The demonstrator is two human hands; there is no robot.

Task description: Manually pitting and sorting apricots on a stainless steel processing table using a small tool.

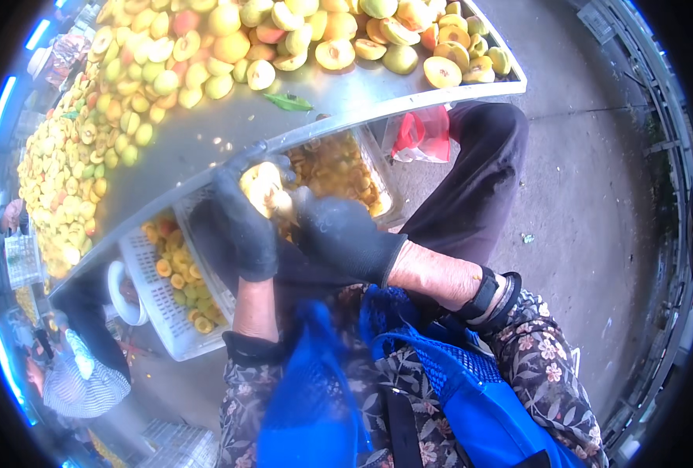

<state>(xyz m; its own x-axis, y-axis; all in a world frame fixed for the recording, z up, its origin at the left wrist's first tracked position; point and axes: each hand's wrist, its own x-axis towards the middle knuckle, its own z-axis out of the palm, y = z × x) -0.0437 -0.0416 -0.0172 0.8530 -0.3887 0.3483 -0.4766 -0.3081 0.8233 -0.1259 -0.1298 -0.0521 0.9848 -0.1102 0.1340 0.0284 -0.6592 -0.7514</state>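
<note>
My left hand [244, 222], in a dark glove, is closed around a cut yellow-fleshed fruit half [264, 190] just below the rim of a metal table. Close against the fruit is my right hand [346, 231], also gloved, with its fingers curled; whether it holds a tool or part of the fruit cannot be made out. Halved and whole fruits, like peaches or plums, are heaped on the metal table [200, 140]. Under my hands stands a crate [384, 169] of fruit pieces or pits. A green leaf [288, 102] lies near the rim.
A white plastic crate [147, 292] with halved fruits stands at lower left, beside a white bucket [115, 292]. A red and white plastic bag [419, 137] is by my right knee. Another person [83, 380] is at far left, near stacked crates [182, 444].
</note>
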